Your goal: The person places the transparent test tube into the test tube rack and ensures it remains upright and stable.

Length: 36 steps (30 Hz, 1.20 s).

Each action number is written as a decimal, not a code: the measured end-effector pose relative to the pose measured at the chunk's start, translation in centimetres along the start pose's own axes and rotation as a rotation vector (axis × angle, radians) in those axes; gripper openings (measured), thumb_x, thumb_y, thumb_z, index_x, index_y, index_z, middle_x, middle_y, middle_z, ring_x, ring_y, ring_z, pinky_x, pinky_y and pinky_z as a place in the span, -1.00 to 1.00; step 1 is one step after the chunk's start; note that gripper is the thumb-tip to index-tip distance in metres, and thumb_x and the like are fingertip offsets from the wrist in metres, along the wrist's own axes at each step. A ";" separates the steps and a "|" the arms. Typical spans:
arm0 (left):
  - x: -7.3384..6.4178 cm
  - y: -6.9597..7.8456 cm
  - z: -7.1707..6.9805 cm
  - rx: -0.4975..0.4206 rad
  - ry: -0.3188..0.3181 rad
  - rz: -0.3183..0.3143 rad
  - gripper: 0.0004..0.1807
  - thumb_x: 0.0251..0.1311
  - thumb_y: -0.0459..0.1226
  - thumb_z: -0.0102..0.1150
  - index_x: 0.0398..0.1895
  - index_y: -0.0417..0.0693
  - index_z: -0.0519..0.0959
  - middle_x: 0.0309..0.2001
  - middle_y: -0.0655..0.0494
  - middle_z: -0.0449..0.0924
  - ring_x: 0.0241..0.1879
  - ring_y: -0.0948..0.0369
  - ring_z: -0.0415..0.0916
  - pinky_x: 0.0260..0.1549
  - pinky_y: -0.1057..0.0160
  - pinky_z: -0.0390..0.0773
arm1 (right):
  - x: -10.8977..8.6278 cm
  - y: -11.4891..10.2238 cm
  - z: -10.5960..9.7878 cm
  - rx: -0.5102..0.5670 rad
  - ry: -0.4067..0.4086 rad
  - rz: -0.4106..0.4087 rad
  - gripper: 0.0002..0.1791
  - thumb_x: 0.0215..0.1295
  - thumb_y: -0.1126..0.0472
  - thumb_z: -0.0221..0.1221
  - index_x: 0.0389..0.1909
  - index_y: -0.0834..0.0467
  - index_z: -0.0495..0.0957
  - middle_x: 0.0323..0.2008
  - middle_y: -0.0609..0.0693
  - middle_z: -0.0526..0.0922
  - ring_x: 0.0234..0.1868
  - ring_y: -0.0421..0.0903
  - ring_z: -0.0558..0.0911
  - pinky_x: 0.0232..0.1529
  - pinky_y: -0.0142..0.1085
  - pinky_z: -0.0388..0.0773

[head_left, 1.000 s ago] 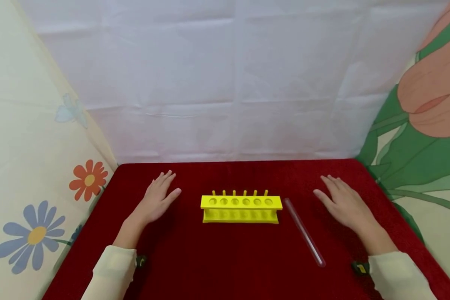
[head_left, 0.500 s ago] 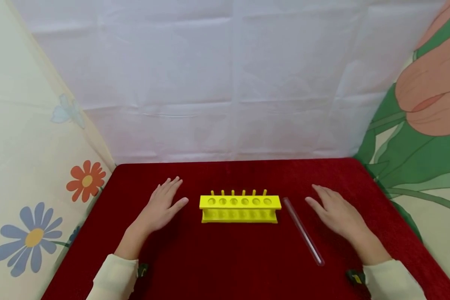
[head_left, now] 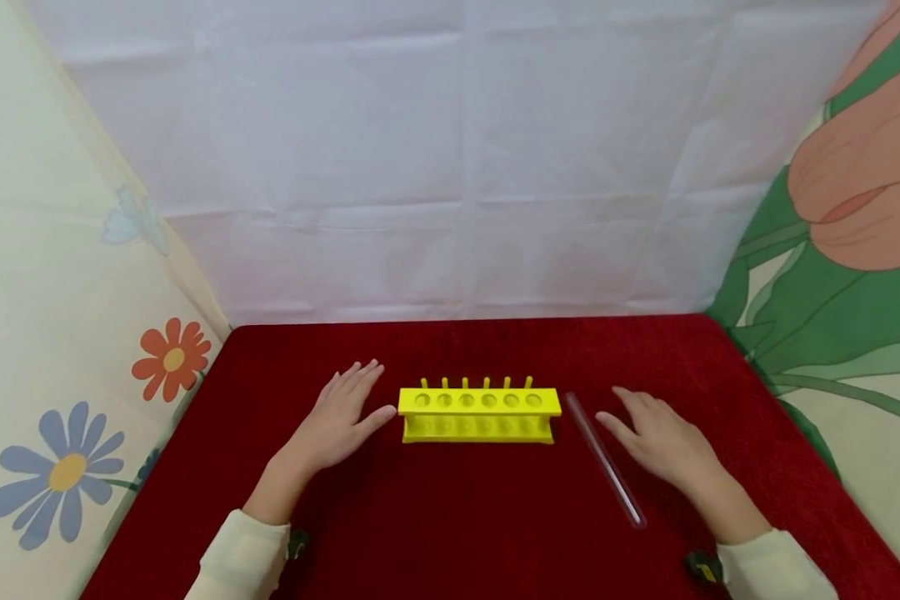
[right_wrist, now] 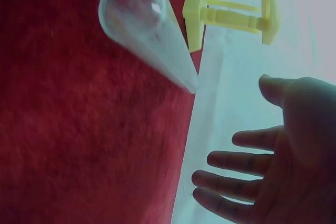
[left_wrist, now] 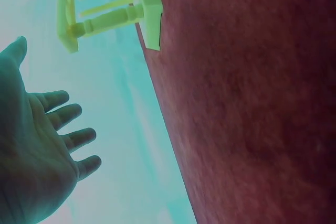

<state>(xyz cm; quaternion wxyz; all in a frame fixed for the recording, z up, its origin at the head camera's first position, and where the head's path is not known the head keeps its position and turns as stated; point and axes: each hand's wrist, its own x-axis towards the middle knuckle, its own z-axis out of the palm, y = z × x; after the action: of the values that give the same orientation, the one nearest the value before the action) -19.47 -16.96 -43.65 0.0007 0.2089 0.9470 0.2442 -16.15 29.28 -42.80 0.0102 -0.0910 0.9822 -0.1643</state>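
Note:
A yellow test tube rack (head_left: 480,402) stands upright in the middle of the red table, with a row of round holes on top and pegs behind. To its right lies a clear test tube (head_left: 607,463), slanting toward the front; the right wrist view shows the tube (right_wrist: 157,40) with its round end near the camera. My left hand (head_left: 337,425) hovers just left of the rack, fingers spread, thumb close to the rack's left end; whether it touches cannot be told. My right hand (head_left: 667,442) is held right of the tube with fingers extended, apart from it. Neither hand holds anything.
The red cloth-covered table (head_left: 465,525) ends at a white hanging sheet (head_left: 465,167) at the back. A panel with printed flowers (head_left: 67,471) borders the left side. Another panel with large printed leaves (head_left: 862,325) borders the right side.
Both hands have moved inward, the left hand rightward toward the rack and the right hand leftward toward the test tube. Rack and tube have stayed in place on the table.

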 end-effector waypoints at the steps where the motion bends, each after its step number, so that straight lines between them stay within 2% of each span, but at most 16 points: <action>1: 0.1 0.1 0.0 0.003 -0.001 0.002 -0.11 0.43 0.31 -0.14 0.62 -0.03 0.10 0.61 0.03 0.03 0.60 -0.04 -0.12 0.52 -0.22 -0.13 | 0.0 -0.1 0.1 -0.002 -0.004 0.003 -0.22 0.54 -0.21 0.00 0.37 0.43 0.34 0.22 0.47 0.47 0.22 0.43 0.47 0.13 0.30 0.47; 10: 0.7 0.8 0.5 0.019 -0.008 0.028 -0.12 0.43 0.28 -0.08 0.60 -0.07 0.12 0.60 0.01 0.06 0.59 -0.06 -0.08 0.52 -0.21 -0.13 | -0.4 -0.8 0.6 0.000 -0.029 0.039 -0.23 0.49 -0.19 0.07 0.36 0.41 0.35 0.15 0.43 0.53 0.14 0.37 0.54 0.01 0.25 0.56; 18: 0.8 1.3 0.9 0.045 -0.045 0.028 -0.09 0.41 0.30 -0.09 0.63 -0.01 0.06 0.61 0.04 0.02 0.60 -0.03 -0.11 0.53 -0.18 -0.13 | -0.7 -1.4 1.1 -0.002 -0.061 0.042 -0.26 0.49 -0.15 0.10 0.36 0.40 0.35 0.10 0.41 0.56 0.06 0.32 0.60 -0.09 0.17 0.62; 24: 1.0 1.6 1.1 0.073 -0.062 0.023 -0.08 0.42 0.28 -0.06 0.64 -0.02 0.02 0.62 0.04 -0.01 0.61 -0.01 -0.14 0.54 -0.16 -0.12 | -0.7 -1.8 1.2 0.009 -0.094 0.064 -0.27 0.47 -0.13 0.13 0.32 0.43 0.36 0.04 0.37 0.59 -0.07 0.18 0.64 -0.18 0.05 0.65; 31: 1.1 1.9 1.5 0.087 -0.071 0.022 -0.06 0.41 0.28 -0.05 0.64 -0.04 0.00 0.62 0.06 -0.03 0.61 0.00 -0.12 0.54 -0.13 -0.09 | -0.7 -2.1 1.5 0.021 -0.139 0.091 -0.32 0.45 -0.09 0.17 0.27 0.42 0.39 -0.08 0.24 0.62 -0.26 -0.02 0.59 -0.34 -0.15 0.62; 36: 1.2 2.1 1.8 0.080 -0.070 0.029 -0.05 0.41 0.29 -0.05 0.64 -0.05 0.00 0.62 0.05 -0.03 0.60 0.00 -0.12 0.54 -0.13 -0.08 | -0.7 -2.4 1.7 0.012 -0.143 0.101 -0.38 0.42 -0.06 0.21 0.23 0.37 0.43 -0.22 0.11 0.60 -0.35 -0.08 0.53 -0.43 -0.22 0.55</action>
<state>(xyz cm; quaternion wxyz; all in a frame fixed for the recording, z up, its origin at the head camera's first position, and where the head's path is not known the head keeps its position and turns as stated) -19.51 -14.03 -44.14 0.0218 0.2311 0.9522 0.1985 -14.92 26.63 -43.59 0.0891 -0.0529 0.9812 -0.1627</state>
